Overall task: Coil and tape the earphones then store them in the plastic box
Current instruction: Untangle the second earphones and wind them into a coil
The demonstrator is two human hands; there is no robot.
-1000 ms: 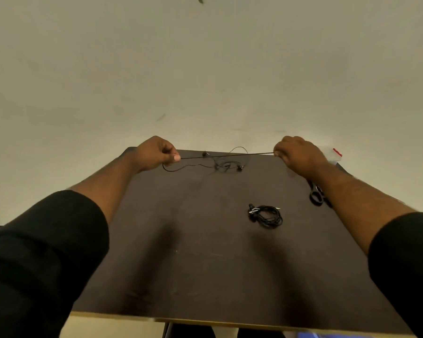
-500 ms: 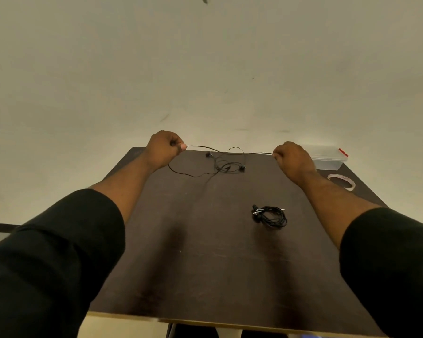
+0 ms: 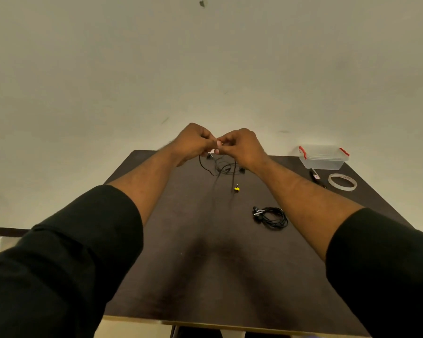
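Head view: both arms reach forward over a dark table (image 3: 205, 276).
Table: dark brown, standing against a pale wall.
Plastic box (image 3: 324, 157): clear, red clips, at the far right corner.
Left hand (image 3: 193, 142): raised, fingertips pinching the loose earphones (image 3: 221, 167).
Right hand (image 3: 242, 145): touching the left, pinching the same cable.
Loose earphones: loops hang from the hands to the table; yellow-tipped plug (image 3: 236, 189) lies nearer.
Coiled earphones (image 3: 271, 217): lie right of centre.
Tape roll (image 3: 342, 182): near the box.

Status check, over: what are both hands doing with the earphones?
Left hand and right hand together, both pinching the loose earphones cable. Second earphone set coiled on table. Plastic box shut, nothing blocking.
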